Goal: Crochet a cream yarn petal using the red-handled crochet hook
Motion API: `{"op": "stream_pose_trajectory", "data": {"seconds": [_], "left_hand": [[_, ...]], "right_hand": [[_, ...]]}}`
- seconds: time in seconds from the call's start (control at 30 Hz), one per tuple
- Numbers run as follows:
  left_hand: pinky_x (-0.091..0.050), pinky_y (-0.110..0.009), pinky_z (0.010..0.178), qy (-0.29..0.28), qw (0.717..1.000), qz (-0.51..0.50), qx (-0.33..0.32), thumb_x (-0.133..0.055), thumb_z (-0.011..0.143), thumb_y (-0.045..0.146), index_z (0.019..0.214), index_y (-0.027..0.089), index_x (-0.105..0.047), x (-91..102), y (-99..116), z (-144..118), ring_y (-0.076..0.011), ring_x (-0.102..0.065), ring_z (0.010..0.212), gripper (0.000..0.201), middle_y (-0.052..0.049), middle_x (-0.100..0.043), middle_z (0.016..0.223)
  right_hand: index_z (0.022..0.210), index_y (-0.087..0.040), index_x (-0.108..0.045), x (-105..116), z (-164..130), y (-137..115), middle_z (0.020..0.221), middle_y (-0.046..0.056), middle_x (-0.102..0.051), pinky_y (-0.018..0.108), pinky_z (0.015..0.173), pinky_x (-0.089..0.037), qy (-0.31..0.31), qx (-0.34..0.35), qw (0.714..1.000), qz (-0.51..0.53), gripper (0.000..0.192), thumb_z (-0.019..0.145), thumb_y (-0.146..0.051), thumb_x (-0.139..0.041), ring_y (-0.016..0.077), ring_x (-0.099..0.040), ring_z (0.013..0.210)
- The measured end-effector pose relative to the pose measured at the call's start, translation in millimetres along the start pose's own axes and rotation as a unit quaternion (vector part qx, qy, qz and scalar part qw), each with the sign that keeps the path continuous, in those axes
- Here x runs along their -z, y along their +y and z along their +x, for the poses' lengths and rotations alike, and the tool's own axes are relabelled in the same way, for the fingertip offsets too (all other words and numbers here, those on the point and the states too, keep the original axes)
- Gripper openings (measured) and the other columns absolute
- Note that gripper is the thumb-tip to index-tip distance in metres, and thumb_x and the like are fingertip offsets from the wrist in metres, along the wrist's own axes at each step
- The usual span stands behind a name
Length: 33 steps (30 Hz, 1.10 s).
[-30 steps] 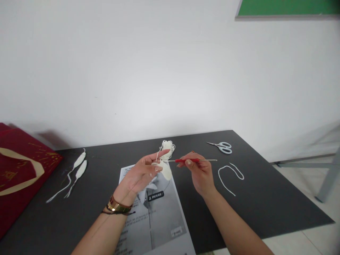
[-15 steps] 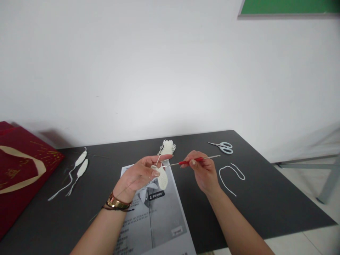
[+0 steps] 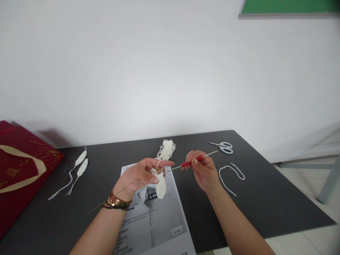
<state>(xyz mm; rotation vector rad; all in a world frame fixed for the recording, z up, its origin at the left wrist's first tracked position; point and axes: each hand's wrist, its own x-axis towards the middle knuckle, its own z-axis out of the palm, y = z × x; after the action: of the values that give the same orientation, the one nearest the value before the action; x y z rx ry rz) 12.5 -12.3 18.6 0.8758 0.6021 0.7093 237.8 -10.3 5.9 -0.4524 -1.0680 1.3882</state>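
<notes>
Between thumb and fingers, my left hand (image 3: 140,174) pinches a small white crocheted piece (image 3: 161,187) that hangs down, leaf-like in shape. A strand of white yarn loops over its outstretched index finger and leads toward a loose skein of yarn (image 3: 166,148) behind. A thin wire sticks out from the left hand toward the wrist. My right hand (image 3: 203,172) grips a crochet hook (image 3: 190,163) by its red middle. The hook's left end reaches to the yarn at the top edge of the piece; its exact tip is hard to make out.
A printed sheet (image 3: 156,223) lies under my hands on the dark table (image 3: 101,177). Two finished white leaf-shaped pieces (image 3: 82,167) with yarn tails lie left, beside a red gift bag (image 3: 29,170). Scissors (image 3: 225,147) and a cut yarn piece (image 3: 221,180) are at right.
The crocheted piece hangs slightly lower, and the yarn loop at its top looks longer. The hook has tilted more steeply, its right end moving a little left. My left index finger has dipped slightly.
</notes>
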Motion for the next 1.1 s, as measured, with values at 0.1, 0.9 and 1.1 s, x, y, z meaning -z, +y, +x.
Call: {"op": "stream_pose_trajectory", "data": {"seconds": [0.1, 0.9, 1.1], "left_hand": [[-0.042, -0.022, 0.057, 0.032, 0.997, 0.072, -0.013, -0.081, 0.052, 0.011, 0.096, 0.014, -0.074, -0.7, -0.4, -2.4, -0.0105, -0.054, 0.061, 0.044, -0.004, -0.064, 0.074], [-0.046, -0.028, 0.077, 0.232, 0.963, 0.035, -0.134, -0.080, 0.063, 0.022, 0.124, 0.015, -0.059, -34.7, -40.1, 36.8, -0.0138, -0.062, 0.069, 0.065, -0.004, -0.072, 0.080], [-0.040, -0.021, 0.063, 0.252, 0.959, 0.027, -0.124, -0.079, 0.066, 0.024, 0.125, 0.013, -0.058, -40.4, -38.3, 34.3, -0.0083, -0.055, 0.060, 0.063, -0.003, -0.072, 0.074]], "right_hand": [[0.071, -0.017, -0.068, -1.1, 1.7, 1.0, 0.065, -0.001, -0.064, 0.021, 0.055, -0.052, 0.025, -0.056, 0.997, 0.045, 0.014, 0.076, -0.030, -0.072, 0.0096, -0.061, 0.053], [0.083, -0.019, -0.065, -16.2, -2.9, 33.6, 0.072, 0.000, -0.069, 0.020, 0.049, -0.050, 0.159, -0.123, 0.979, 0.033, 0.023, 0.071, -0.036, -0.075, 0.0107, -0.060, 0.058], [0.082, -0.019, -0.063, -16.4, -1.9, 36.8, 0.072, 0.000, -0.070, 0.018, 0.034, -0.043, 0.173, -0.115, 0.978, 0.001, 0.026, 0.072, -0.040, -0.073, 0.0106, -0.057, 0.048]]}}
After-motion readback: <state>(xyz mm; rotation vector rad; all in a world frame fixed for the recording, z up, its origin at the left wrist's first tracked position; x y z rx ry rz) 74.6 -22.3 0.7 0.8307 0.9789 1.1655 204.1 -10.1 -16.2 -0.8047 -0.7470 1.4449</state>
